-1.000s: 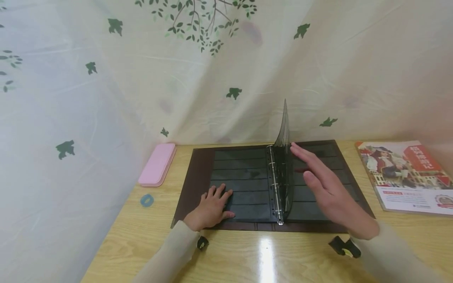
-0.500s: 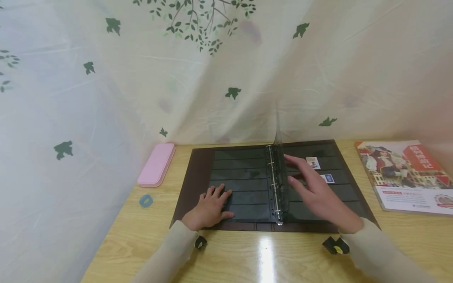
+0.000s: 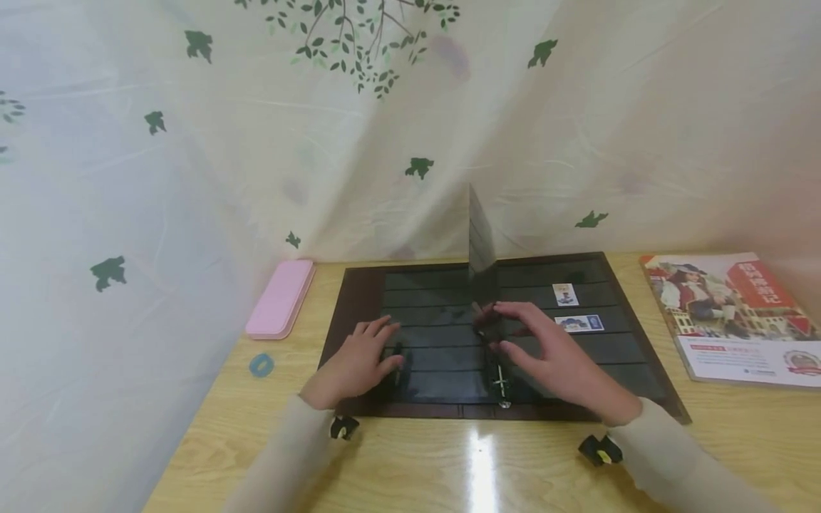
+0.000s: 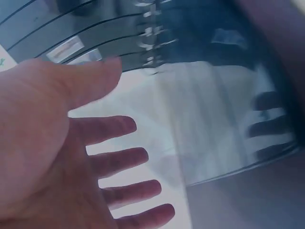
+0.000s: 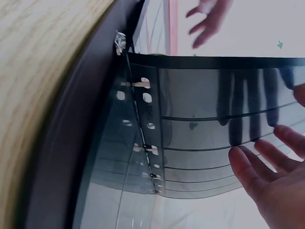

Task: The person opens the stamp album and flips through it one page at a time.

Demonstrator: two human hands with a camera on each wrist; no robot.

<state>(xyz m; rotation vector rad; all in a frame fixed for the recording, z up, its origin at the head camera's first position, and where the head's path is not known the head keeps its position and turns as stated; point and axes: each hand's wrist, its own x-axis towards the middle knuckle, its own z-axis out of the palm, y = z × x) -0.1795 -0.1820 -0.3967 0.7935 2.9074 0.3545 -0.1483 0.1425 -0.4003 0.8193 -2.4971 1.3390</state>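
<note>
Album page (image 3: 479,242) upright, unheld between open left hand (image 3: 351,365) and open right hand (image 3: 556,356); may flop back, strain ring holes.

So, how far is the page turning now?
Done: two stamps show on the uncovered right side of the album. In hand: one sheet stands near the rings, the right hand pushing it leftward, the left hand waiting. Left: laying it flat.
</note>
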